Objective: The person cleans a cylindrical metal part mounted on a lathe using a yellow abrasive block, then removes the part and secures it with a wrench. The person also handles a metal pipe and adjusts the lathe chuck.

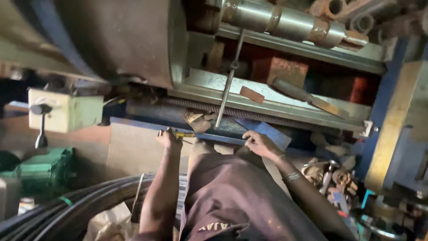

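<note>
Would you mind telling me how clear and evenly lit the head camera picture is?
Head view: soft overall, tilted; the steel shaft catches bright glare, the recess behind the brick sinks into shadow; left hand and right hand are evenly lit but slightly blurred; the corners smear.

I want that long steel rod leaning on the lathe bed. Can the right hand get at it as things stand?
Probably yes. The right hand rests on a flat metal plate just below the rod, with nothing visible between them.
</note>
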